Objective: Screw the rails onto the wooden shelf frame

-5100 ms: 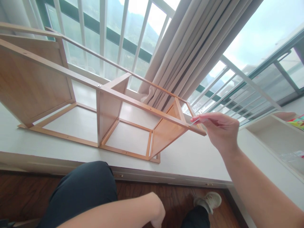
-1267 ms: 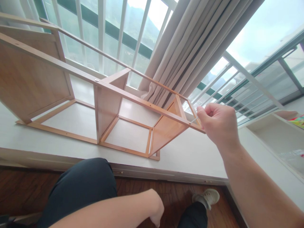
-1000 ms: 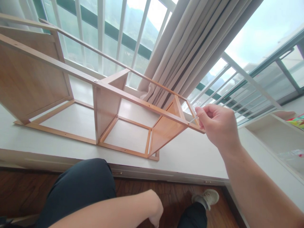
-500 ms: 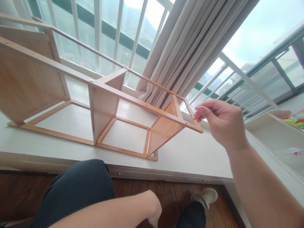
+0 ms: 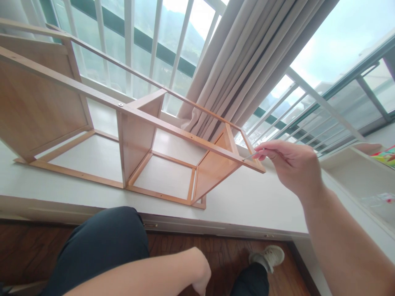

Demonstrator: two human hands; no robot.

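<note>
At three o'clock, the right hand (image 5: 293, 164) pinches a thin metal hex key (image 5: 251, 156) whose long axis points toward nine o'clock into the wooden shelf frame (image 5: 173, 131) corner, while the left hand (image 5: 202, 275), loosely curled and empty, hangs well apart at six o'clock.

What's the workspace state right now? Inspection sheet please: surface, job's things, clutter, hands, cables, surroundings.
Surface: white window ledge; wooden floor below.
Job's things: wooden shelf frame lying on its side on the ledge; thin metal tool at the frame's right end rail.
Clutter: white tray on the right, colourful item at its far edge.
Hands: right hand pinches the metal tool in its fingers; left hand low over the floor, holds nothing seen, closure unclear.
Cables: nothing seen.
Surroundings: beige curtain, white window bars, the person's dark trouser knee and shoe.
</note>
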